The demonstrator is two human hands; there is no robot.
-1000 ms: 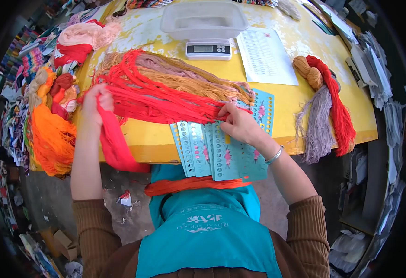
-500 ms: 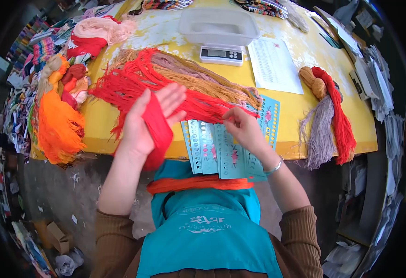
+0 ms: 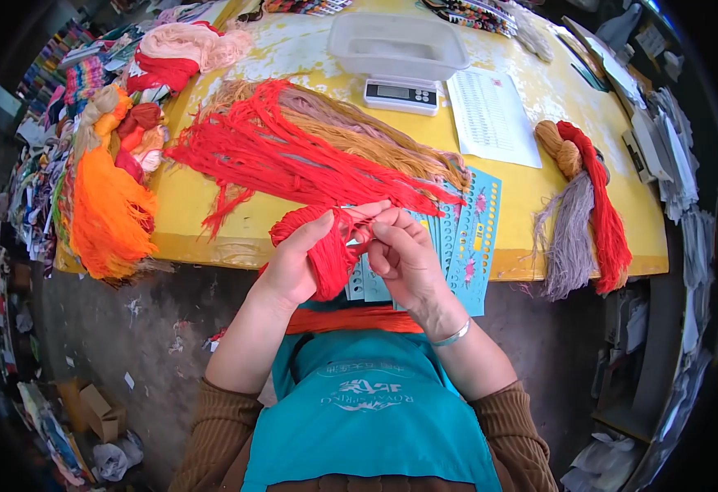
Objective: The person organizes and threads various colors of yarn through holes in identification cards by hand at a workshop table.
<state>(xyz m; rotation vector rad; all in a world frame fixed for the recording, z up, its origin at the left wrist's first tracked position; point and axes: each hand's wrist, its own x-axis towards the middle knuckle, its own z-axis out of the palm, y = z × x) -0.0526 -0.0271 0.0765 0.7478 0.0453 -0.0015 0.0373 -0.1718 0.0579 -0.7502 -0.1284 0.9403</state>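
Observation:
A skein of red thread loops around my left hand, whose thumb lies along it. Close beside, my right hand pinches red strands at the left fingertips. Just beyond both hands, a long pile of red thread lies across the table, with tan and mauve threads behind it. Teal punched cards rest at the table edge, partly behind my right hand. An orange-red bundle of thread stretches across my lap, above the teal apron.
A digital scale carries a clear plastic tub. To its right lies a printed sheet. Twisted skeins hang over the right edge, orange thread over the left. Pink thread lies far left.
My hands have come together over the table edge. The left has turned and curled around the red skein; the right has moved down from the pile to the strands at the left fingers.

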